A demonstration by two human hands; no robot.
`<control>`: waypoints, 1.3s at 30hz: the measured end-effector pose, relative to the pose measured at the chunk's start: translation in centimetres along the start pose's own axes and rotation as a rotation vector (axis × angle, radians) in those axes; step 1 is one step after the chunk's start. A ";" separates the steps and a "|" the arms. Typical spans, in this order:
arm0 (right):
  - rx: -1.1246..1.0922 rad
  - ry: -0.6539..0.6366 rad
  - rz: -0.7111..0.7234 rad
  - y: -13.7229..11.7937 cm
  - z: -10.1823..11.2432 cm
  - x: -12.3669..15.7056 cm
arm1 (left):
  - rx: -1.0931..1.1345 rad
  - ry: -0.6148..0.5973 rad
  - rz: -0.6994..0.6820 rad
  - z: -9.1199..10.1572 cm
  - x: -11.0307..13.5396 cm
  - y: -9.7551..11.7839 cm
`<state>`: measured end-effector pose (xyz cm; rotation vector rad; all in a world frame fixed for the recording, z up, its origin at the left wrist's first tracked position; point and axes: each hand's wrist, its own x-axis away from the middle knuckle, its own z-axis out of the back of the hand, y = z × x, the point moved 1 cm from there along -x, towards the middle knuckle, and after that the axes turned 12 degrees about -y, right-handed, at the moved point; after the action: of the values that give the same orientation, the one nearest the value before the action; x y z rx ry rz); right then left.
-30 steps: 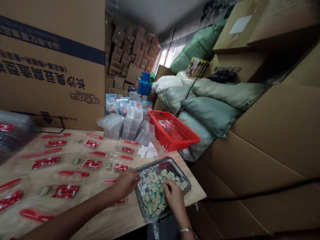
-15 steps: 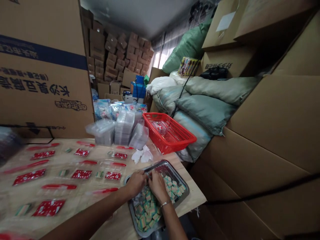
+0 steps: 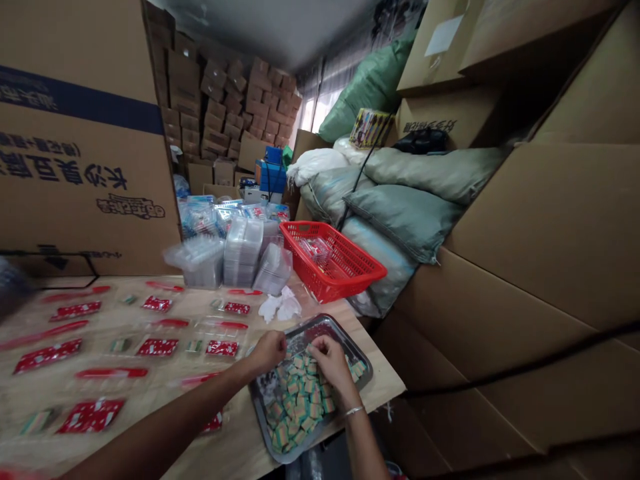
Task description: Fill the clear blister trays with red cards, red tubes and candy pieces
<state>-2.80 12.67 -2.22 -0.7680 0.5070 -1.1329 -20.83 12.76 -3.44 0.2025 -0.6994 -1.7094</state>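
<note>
Stacked clear plastic trays (image 3: pixel 243 253), a red plastic basket (image 3: pixel 333 263) and crumpled white material (image 3: pixel 279 308) sit just beyond a metal tray (image 3: pixel 350 343) near the table's right edge, which holds small green-striped pieces (image 3: pixel 300 403). The left hand (image 3: pixel 267 353) curls narrowly over the tray's left rim and the right hand (image 3: pixel 331 363) pinches narrowly among the pieces, though what either holds cannot be told. Red-printed clear packets (image 3: pixel 157 347) lie across the wooden table (image 3: pixel 235 453), with cardboard cartons (image 3: pixel 80 153) and stuffed sacks (image 3: pixel 405 220) packing the room.
</note>
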 end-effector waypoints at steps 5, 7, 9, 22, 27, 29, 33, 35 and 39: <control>0.032 -0.146 0.020 -0.9 0.1 1.0 | -0.040 0.007 -0.009 -0.2 -0.2 0.0; 0.090 -0.198 0.031 -1.5 -0.1 0.9 | -0.066 -0.007 -0.024 -0.1 -0.2 0.0; 0.167 -0.241 0.025 -2.1 -0.4 0.6 | -0.084 -0.024 -0.024 0.1 -0.2 0.0; 0.413 -0.281 0.011 -2.9 -0.6 0.3 | 0.085 -0.026 0.024 0.3 2.1 -0.3; 0.362 -0.234 0.039 -2.7 -0.7 0.9 | 0.162 -0.057 0.053 -1.0 3.2 -0.8; 0.280 -0.195 0.067 -2.8 -0.7 1.2 | 0.156 -0.045 0.042 -1.3 3.2 -0.7; 0.070 -0.172 0.115 -2.9 -0.9 1.4 | 0.153 -0.010 0.000 -1.2 3.3 -0.6; 0.007 -0.174 0.106 -2.7 -1.0 1.6 | 0.177 0.008 -0.018 -1.0 3.6 -0.7; -0.057 -0.204 0.101 -2.6 -1.0 1.8 | 0.281 0.032 -0.008 -0.1 4.4 -1.5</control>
<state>-4.44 10.11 -0.81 -0.8870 0.4033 -0.9377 -23.17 8.73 -3.32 0.4281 -0.9151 -1.6069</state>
